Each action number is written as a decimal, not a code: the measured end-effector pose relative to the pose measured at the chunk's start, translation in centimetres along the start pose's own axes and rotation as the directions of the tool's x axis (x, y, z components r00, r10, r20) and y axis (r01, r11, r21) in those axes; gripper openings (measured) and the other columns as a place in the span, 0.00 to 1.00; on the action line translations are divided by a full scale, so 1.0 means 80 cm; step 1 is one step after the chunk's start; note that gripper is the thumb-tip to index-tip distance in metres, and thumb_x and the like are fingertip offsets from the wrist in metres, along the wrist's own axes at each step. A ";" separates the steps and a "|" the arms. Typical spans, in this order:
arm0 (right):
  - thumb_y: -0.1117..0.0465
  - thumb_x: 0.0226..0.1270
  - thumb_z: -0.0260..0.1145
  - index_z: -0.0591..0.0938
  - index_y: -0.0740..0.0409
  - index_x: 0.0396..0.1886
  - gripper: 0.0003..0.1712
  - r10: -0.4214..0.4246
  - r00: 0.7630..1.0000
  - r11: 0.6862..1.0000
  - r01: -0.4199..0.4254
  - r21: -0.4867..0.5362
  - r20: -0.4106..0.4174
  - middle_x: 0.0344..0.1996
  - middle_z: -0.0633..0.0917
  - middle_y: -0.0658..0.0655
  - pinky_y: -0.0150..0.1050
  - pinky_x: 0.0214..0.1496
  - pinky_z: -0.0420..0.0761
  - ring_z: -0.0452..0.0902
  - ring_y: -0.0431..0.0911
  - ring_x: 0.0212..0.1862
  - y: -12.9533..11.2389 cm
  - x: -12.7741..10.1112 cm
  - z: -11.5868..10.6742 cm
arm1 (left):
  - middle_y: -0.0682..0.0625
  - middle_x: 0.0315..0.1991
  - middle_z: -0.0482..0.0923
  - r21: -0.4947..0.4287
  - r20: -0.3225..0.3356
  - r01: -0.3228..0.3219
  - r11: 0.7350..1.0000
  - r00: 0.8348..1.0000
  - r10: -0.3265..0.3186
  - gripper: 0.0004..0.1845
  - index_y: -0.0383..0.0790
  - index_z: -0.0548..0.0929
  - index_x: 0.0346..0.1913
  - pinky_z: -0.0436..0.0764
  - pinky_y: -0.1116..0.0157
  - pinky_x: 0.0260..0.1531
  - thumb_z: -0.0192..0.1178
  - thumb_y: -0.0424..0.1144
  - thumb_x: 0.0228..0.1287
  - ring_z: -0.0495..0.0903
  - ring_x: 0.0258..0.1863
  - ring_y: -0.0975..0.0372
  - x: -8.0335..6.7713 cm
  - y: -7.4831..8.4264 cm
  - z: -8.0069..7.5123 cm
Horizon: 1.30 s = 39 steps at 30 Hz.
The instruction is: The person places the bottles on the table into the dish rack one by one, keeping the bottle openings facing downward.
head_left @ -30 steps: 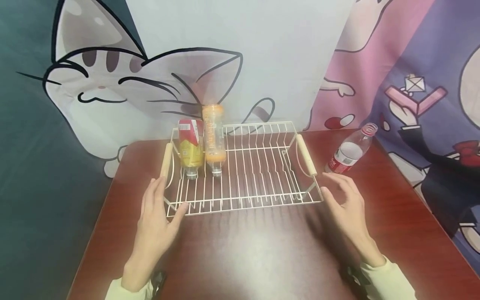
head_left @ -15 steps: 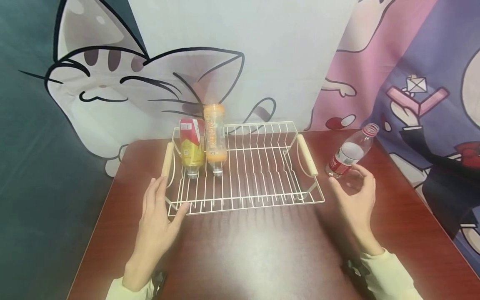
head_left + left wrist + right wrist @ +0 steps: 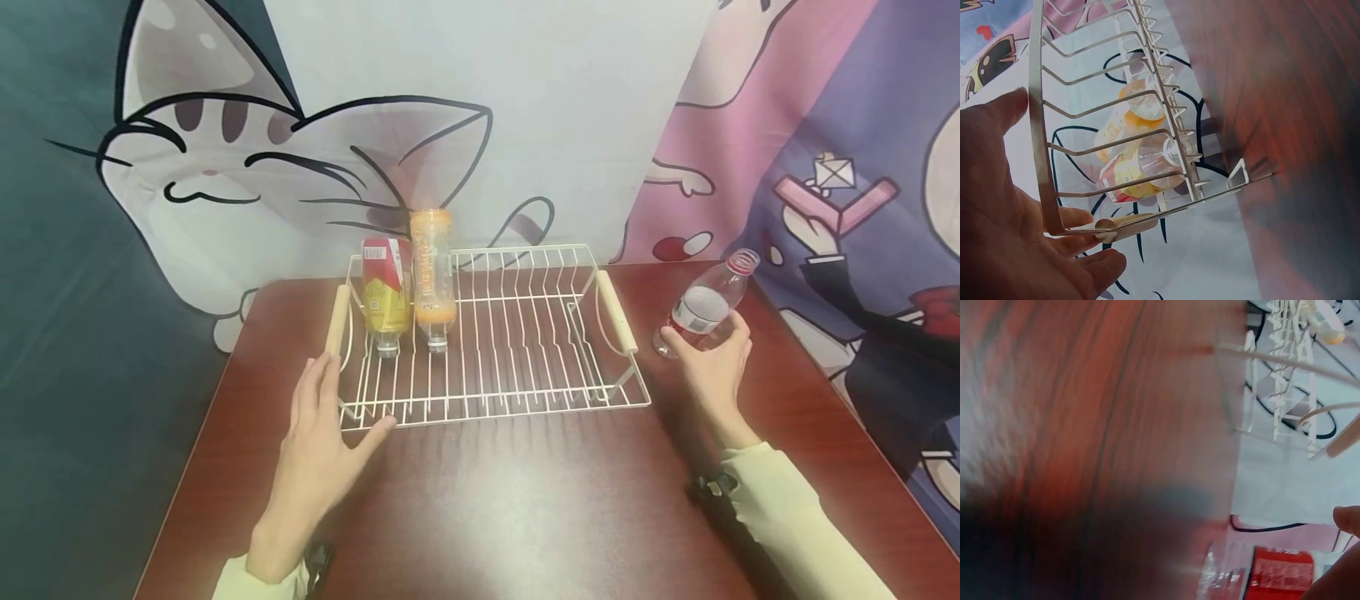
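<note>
beside the rack [image 3: 517, 350] — right hand [image 3: 711, 367] round the water bottle [image 3: 703, 305]

Right hand [image 3: 708, 362] onto water bottle [image 3: 701, 308]

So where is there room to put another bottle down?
The rack is bare from the orange bottle across to its right handle. The table is bare in front of the rack, between the left hand and right hand. The rack's left end is crowded: the yellow bottle and the orange one stand together.
</note>
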State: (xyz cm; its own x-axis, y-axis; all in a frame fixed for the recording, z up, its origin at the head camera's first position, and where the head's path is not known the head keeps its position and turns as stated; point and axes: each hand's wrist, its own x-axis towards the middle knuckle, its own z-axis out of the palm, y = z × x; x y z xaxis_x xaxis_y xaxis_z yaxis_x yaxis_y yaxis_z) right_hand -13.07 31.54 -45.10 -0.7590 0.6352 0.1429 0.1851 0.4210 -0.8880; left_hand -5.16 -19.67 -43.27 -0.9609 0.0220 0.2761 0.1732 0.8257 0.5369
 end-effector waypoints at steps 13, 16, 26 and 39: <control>0.46 0.65 0.82 0.59 0.61 0.86 0.61 0.052 0.996 0.996 -0.046 -0.082 0.069 0.75 0.71 0.68 0.57 0.83 0.66 0.68 0.61 0.76 0.018 0.035 0.008 | 0.40 0.90 0.48 0.000 0.019 0.012 1.000 1.000 -0.012 0.64 0.43 0.50 0.92 0.80 0.21 0.50 0.76 0.64 0.66 0.52 0.88 0.42 -0.001 0.003 -0.003; 0.46 0.66 0.81 0.61 0.61 0.85 0.57 0.071 0.995 0.995 -0.066 -0.078 0.067 0.73 0.74 0.65 0.56 0.82 0.67 0.70 0.61 0.75 0.021 0.038 0.008 | 0.40 0.90 0.48 -0.002 0.020 0.015 1.000 1.000 -0.015 0.65 0.43 0.49 0.92 0.79 0.21 0.51 0.76 0.64 0.65 0.52 0.88 0.42 -0.001 0.004 -0.004; 0.46 0.69 0.79 0.66 0.61 0.83 0.52 0.093 0.992 0.991 -0.084 -0.102 0.090 0.71 0.78 0.66 0.58 0.79 0.69 0.72 0.61 0.73 0.022 0.042 0.009 | 0.37 0.90 0.49 0.001 0.021 0.032 0.999 0.999 -0.032 0.65 0.43 0.50 0.92 0.79 0.20 0.51 0.77 0.64 0.64 0.52 0.88 0.41 -0.003 0.004 -0.007; 0.47 0.68 0.81 0.69 0.56 0.83 0.50 0.157 0.984 0.987 -0.154 -0.032 0.082 0.63 0.79 0.55 0.45 0.74 0.72 0.73 0.51 0.67 0.019 0.032 -0.004 | 0.40 0.90 0.48 -0.004 0.033 0.028 1.000 0.999 -0.027 0.64 0.44 0.48 0.92 0.79 0.20 0.51 0.76 0.64 0.66 0.52 0.88 0.43 -0.004 0.003 -0.008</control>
State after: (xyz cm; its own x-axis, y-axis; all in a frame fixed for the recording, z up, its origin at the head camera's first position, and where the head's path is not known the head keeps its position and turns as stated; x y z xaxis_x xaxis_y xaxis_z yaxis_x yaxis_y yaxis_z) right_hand -14.53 34.03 -45.90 -0.7695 0.6377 -0.0345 0.3203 0.3386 -0.8847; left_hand -4.66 -19.86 -42.72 -0.9719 0.0179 0.2348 0.1474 0.8238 0.5474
